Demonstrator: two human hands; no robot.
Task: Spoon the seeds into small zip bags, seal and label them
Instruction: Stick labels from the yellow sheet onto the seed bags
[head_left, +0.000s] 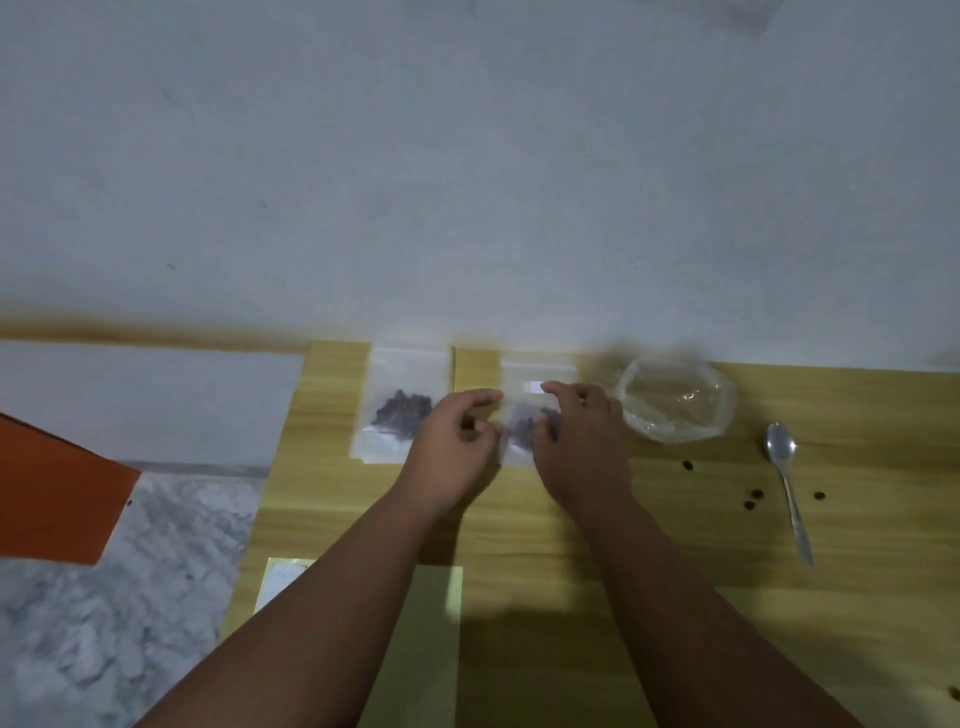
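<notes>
Both your hands are on the labelled zip bag (540, 369). It is small, clear plastic, and lies flat on the pale wooden tabletop (675, 571), up at the twelve o'clock edge by the white wall (467, 156). Your left hand (457, 434) has its fingers curled, with thumb and forefinger pinching the bag's nine o'clock edge. Your right hand (582, 441) lies over the three o'clock side with its fingers bent. Its forefinger tip is on the small white label (534, 387) near the bag's top, and its thumb is down by the dark seeds (522, 431) inside. Whether that hand grips or presses, I can't tell through the blur.

At nine o'clock of your left hand, just beside it, the other zip bag (400, 374), same clear plastic, lies flat with its own dark heap in the middle. At three o'clock of your right hand, a clear round plastic bowl (675, 400) sits close by. Further out at four o'clock lies the silver metal spoon (787, 483), its scoop toward the wall and its handle toward you. A few loose dark seeds (687, 464) are scattered on the wood either side of it.

Down at seven o'clock, partly under your left forearm, a pale yellow-edged sheet (283, 577) rests at the tabletop's near edge. Off the tabletop at nine o'clock there is an orange flat shape (52, 493) over grey marbled floor (130, 597).
</notes>
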